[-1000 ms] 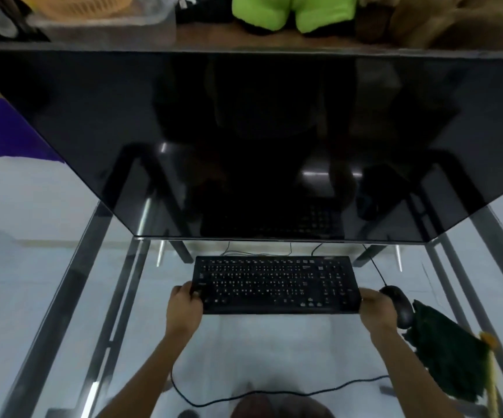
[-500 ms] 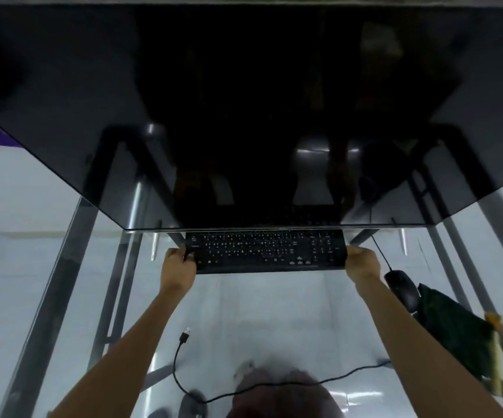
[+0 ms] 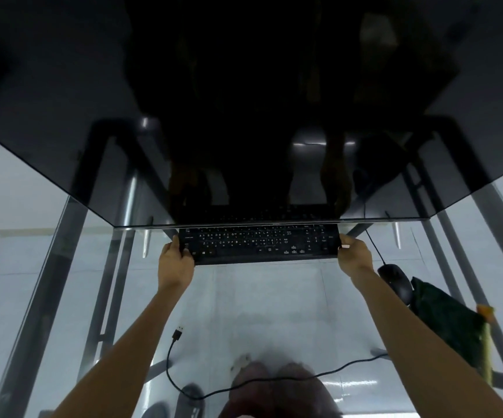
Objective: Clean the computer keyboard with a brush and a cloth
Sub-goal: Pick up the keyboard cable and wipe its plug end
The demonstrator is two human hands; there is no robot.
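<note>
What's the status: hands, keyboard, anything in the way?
Left hand and right hand grip keyboard ends. Far edge under monitor. Mouse beside right wrist.

Monitor [image 3: 244, 116] overhangs the keyboard's [image 3: 259, 245] far rows (mouse [image 3: 395, 282] beside).

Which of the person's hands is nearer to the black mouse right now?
The right. The right hand grips the right end of the keyboard, just up and left of the mouse. The left hand holds the keyboard's far left end, the whole keyboard away.

Black keyboard [image 3: 259, 244] with white legends; black mouse [image 3: 395, 280]; dark green cloth [image 3: 446, 324]; black monitor [image 3: 244, 101].
</note>
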